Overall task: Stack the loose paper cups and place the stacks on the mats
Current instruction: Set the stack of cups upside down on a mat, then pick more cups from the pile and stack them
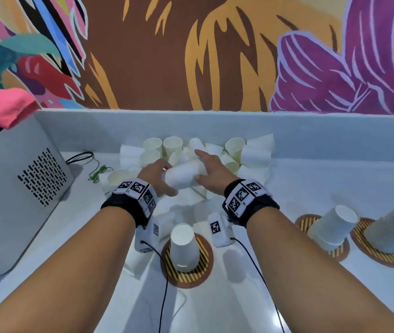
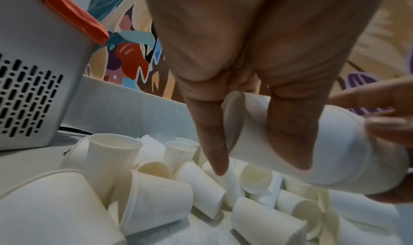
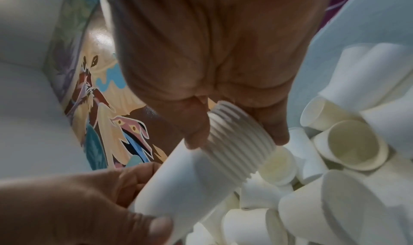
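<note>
On three mats (image 1: 205,265) stacks already stand, while both hands (image 1: 154,175) (image 1: 211,173) clasp another stack (image 1: 184,174) above many loose cups (image 1: 253,155).

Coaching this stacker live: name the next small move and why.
Probably carry the nested stack, held sideways by the left hand and right hand, to a mat: it already shows many rims. Every visible mat is occupied.

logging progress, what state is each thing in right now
held stack: on its side in the air, gripped at both ends
left hand: holds its base end
right hand: holds its rim end
loose cups: jumbled heap, unstacked
three mats: each bears an upside-down stack
</note>
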`<state>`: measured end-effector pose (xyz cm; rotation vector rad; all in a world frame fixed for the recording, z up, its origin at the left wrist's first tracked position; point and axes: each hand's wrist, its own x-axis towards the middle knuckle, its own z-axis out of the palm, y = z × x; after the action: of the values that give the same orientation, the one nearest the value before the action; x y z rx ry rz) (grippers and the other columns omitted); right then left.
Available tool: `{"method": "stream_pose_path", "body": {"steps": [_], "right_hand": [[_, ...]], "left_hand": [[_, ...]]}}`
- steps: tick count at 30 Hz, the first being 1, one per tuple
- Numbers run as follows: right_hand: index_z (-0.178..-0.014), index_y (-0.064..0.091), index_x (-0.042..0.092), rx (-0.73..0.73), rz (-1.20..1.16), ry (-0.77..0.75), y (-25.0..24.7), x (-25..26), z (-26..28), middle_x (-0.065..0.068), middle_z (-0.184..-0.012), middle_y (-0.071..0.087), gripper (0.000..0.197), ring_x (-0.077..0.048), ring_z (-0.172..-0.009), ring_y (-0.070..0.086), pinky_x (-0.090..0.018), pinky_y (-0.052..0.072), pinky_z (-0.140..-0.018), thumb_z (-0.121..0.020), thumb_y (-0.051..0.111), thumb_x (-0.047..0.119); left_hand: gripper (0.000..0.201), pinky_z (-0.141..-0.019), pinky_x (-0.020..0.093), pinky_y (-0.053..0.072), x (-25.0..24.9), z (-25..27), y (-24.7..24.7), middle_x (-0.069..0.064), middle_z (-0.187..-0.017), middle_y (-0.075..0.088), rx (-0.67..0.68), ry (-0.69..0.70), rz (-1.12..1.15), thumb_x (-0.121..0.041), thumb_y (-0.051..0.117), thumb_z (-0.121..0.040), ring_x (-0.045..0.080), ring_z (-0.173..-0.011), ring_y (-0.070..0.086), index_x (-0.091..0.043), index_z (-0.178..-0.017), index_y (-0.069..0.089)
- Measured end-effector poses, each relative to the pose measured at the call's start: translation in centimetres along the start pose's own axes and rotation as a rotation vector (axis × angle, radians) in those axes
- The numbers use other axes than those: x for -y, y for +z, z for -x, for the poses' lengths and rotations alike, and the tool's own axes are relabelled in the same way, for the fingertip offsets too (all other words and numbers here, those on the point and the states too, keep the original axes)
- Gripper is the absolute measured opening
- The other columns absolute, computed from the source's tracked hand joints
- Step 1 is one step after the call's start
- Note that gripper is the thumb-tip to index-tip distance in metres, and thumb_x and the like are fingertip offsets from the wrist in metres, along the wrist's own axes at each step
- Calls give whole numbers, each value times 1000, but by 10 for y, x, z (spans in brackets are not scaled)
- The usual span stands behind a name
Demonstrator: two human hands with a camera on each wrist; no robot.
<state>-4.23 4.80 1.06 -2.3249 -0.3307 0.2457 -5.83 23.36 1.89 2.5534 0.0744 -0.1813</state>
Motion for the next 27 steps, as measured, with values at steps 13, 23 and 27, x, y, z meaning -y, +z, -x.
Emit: {"method": "stream_pose_path", "body": {"steps": [13, 23, 27], "right_hand": [[-140, 31, 14, -219, 260, 8, -7, -30, 64, -12, -137, 27, 81, -34, -111, 53, -40, 45, -100, -72, 76, 14], [-134, 38, 15, -307, 267, 86, -65, -85, 127, -9, -131, 37, 81, -32, -107, 56, -40, 48, -95, -67, 83, 24], [-129, 41, 17, -361, 244, 136, -91, -112, 148, -7, -126, 40, 76, -31, -104, 57, -41, 50, -90, -66, 82, 25]], "left_hand": [[63, -84, 29, 44, -46, 37, 13, 5, -120, 59, -5, 184, -24, -15, 81, -71, 25, -106, 56, -19, -127, 52], [60, -78, 27, 43, -128, 69, 60, 3, -116, 57, -37, 270, 140, -15, 81, -72, 21, -97, 54, -21, -125, 54], [57, -78, 25, 40, -165, 80, 87, 0, -110, 55, -74, 332, 257, -19, 81, -72, 21, -101, 53, -22, -122, 55]]}}
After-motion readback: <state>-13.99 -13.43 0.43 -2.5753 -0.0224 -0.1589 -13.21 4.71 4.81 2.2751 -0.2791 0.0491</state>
